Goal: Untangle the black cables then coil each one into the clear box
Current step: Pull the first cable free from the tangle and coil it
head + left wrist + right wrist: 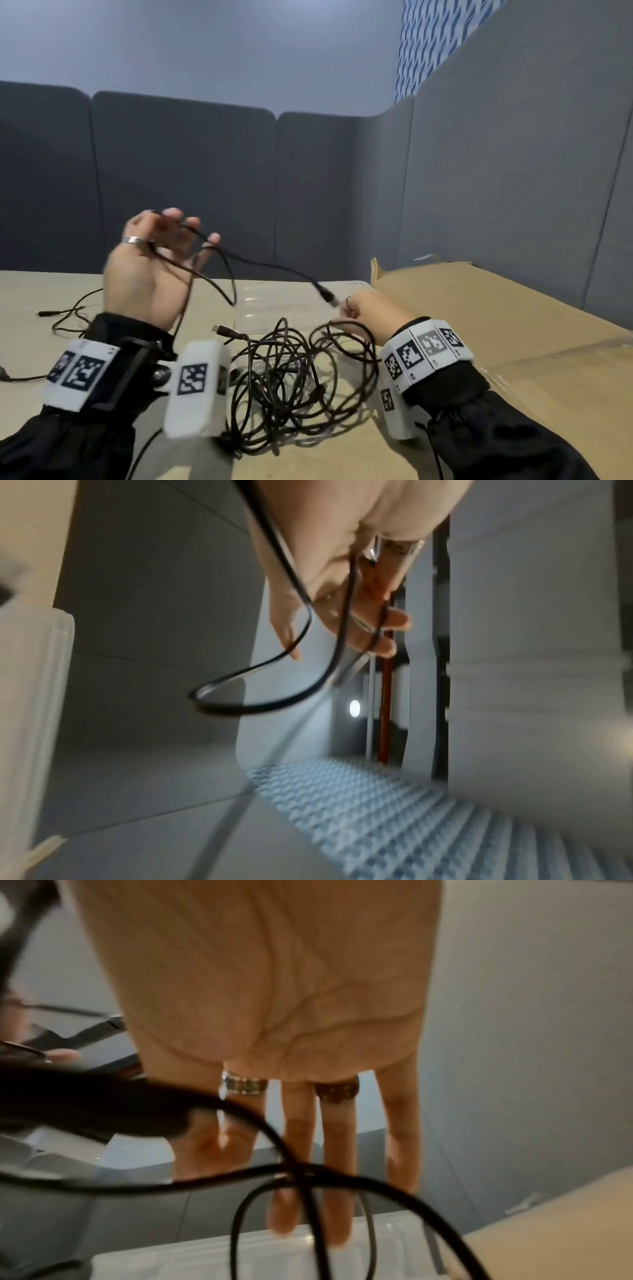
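Cables (284,383) lie knotted in a heap on the pale table (34,291), nearest of all, between both wrists. Above it the left hand (150,263) is raised, fingers curled round one black strand whose plug (327,295) dangles loose. The right hand (370,313) hovers low with fingers straight, gripping nothing. Untangling seems under way; next, I'd judge, that strand needs drawing free. Beyond sits the clear box (291,308), cardboard (496,325) beside it, grey partitions (205,171) behind.

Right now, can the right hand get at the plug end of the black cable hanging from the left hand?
Probably yes. The black cable's plug end hangs in open air just beside the right hand, whose fingers are straight, and nothing stands between them.
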A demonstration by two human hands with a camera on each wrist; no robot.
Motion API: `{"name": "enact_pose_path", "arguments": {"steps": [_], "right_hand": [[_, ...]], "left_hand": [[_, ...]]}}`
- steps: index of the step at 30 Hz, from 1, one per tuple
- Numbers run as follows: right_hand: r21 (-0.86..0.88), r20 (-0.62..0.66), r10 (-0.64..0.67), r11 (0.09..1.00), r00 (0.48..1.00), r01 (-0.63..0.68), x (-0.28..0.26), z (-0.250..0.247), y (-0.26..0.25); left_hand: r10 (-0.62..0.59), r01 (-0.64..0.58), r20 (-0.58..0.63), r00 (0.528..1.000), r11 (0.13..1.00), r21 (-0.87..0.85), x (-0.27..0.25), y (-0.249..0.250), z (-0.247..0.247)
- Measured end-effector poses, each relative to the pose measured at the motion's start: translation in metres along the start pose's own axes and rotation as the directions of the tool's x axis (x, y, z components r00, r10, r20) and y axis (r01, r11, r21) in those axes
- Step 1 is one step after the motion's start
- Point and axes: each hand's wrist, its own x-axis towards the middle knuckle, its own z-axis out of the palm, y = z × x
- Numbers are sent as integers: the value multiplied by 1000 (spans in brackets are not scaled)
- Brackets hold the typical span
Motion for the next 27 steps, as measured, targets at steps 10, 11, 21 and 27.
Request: {"name": "enact_pose_path", "arguments": {"steps": [10, 11, 21, 27], "right_hand": [[289, -100, -157, 940, 983, 180, -28, -23, -30], [331, 0, -211, 922, 977, 199, -32, -22, -35], [-8, 182, -136, 990, 974, 140, -24, -10, -25], [-33, 159, -102, 994, 982, 108, -21, -7, -18]], "left_hand": [[253, -210, -16, 967, 835, 508, -6, -14, 9], [266, -224, -5, 964, 822, 525, -6, -11, 10], [-112, -324, 364, 925, 274, 906, 16, 18, 4], [-810, -513, -218, 545, -528, 677, -2, -13, -8]]}}
